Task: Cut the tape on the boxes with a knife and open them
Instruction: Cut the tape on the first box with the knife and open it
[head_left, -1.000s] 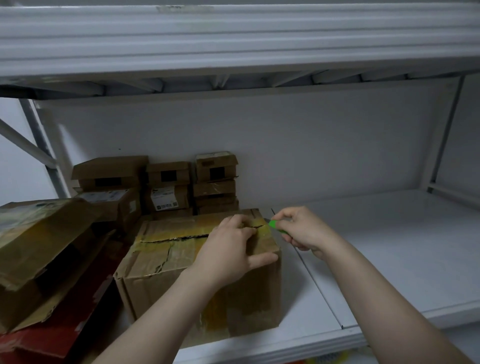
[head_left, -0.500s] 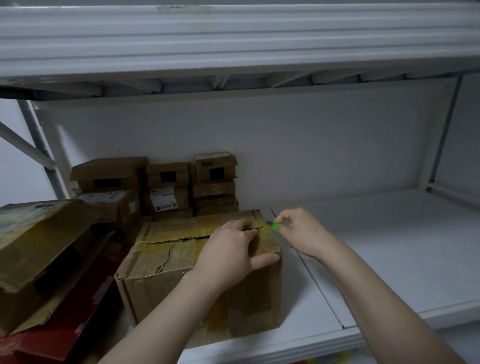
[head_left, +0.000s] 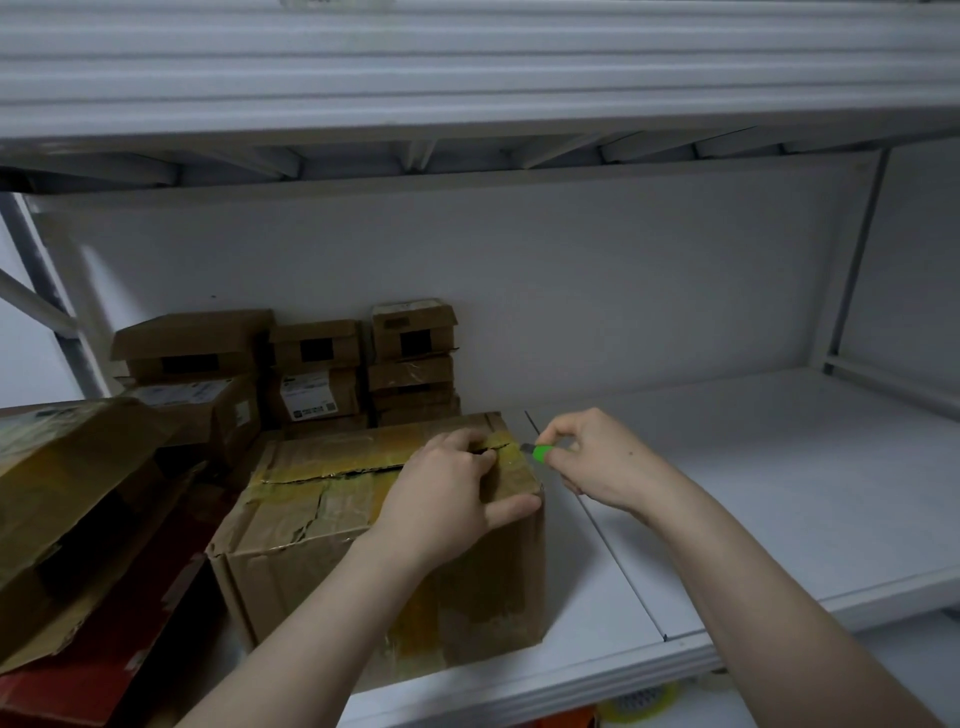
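A worn cardboard box with yellowish tape stands on the white shelf near its front edge. A dark slit runs along the top seam. My left hand grips the box's top right corner, with the fingers curled into the slit and the thumb on the front edge. My right hand pinches a green utility knife just right of the box, with its blade tip at the top right edge by the seam's end.
Several small cardboard boxes are stacked against the back wall. An opened, tilted box lies at the left over a red carton. The upper shelf hangs low overhead. A tape roll shows below the shelf's front edge.
My right hand with the knife has drawn slightly to the right, off the end of the seam. My left hand keeps its hold on the box corner.
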